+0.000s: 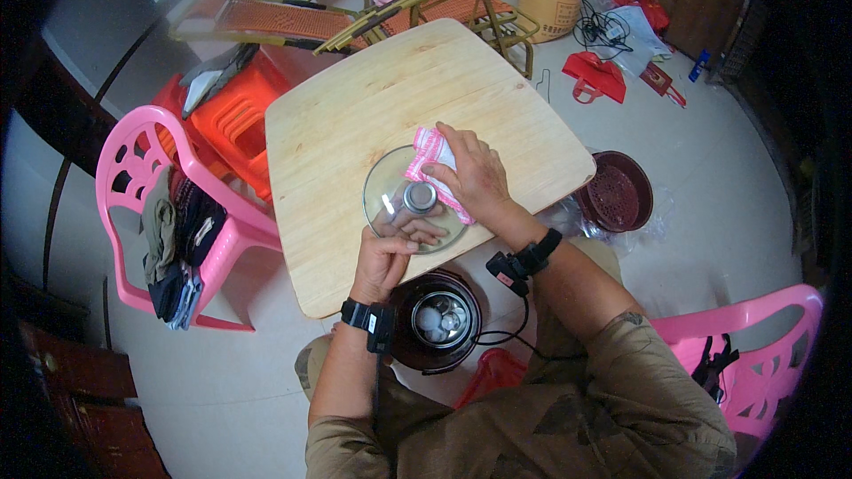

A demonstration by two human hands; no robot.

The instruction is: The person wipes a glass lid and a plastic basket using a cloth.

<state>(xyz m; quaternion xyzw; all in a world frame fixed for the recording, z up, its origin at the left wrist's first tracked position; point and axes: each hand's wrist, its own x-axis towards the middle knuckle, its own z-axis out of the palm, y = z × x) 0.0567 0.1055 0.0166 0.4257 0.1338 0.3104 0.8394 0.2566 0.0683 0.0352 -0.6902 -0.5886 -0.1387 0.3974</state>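
A round glass pot lid (393,176) with a metal rim and a metal knob (420,197) is held over the near part of a wooden table (339,126). My left hand (389,256) grips its near edge, thumb on top, with the fingers showing through the glass from below. In my right hand (474,176) is a white cloth with pink edging (432,153), pressed against the lid's upper right. Below the table edge stands a dark round pot (436,362), its inner metal bowl (439,319) holding several pale, shiny items that I cannot identify.
A pink plastic chair (233,239) with folded clothes (173,233) stands left, by orange stools (239,113). Folding chairs (426,6) lie beyond the table. On the right are a maroon basket (616,189), red bags (594,76) and another pink chair (765,319). Black cable (526,326) hangs near my right wrist.
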